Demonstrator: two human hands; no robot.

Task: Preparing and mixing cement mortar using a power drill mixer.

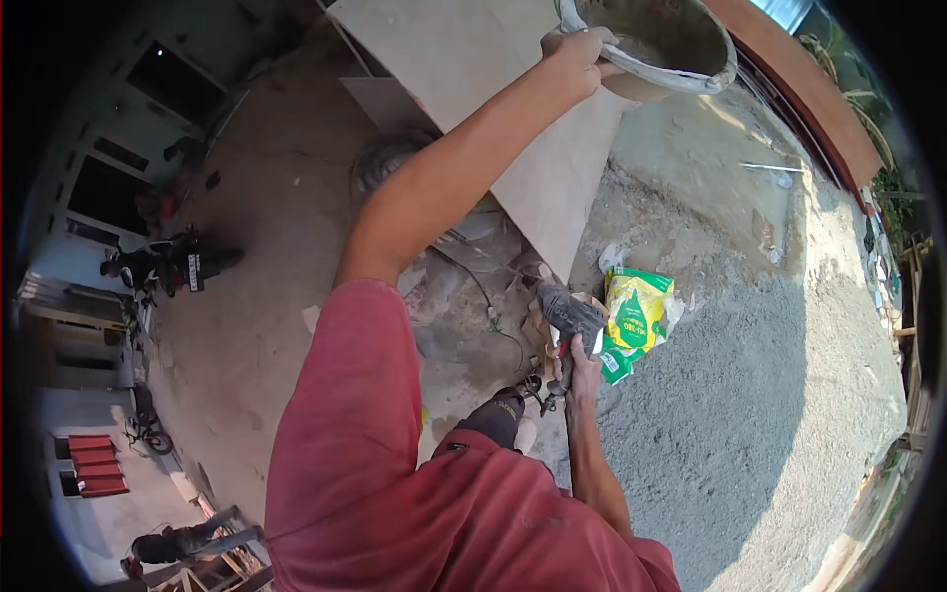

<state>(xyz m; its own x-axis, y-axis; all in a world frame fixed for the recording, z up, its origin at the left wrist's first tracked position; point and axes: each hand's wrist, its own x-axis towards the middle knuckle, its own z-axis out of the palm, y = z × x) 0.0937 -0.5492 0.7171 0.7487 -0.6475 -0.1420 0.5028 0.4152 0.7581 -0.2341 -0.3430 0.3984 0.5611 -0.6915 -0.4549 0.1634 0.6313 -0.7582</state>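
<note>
My left hand (582,61), its arm stretched up to the top of the view, grips the pale, crusted rim of a dark bucket (641,44) beside a large pale board (483,69). Lower down, my right hand (583,363) is closed on a dusty dark power tool (572,316) with a small red part. Just right of the tool lies a crumpled yellow and green bag (636,311) on grey gritty ground. A cable (473,281) runs over the dirty floor left of the tool.
Grey sand or gravel (720,424) spreads at the right, beside long reddish boards (819,109). Motorcycles (173,266) stand by a building wall (207,44) at the left. A coiled, dusty item (385,158) lies under the board's edge. Stacked wood (197,567) is at lower left.
</note>
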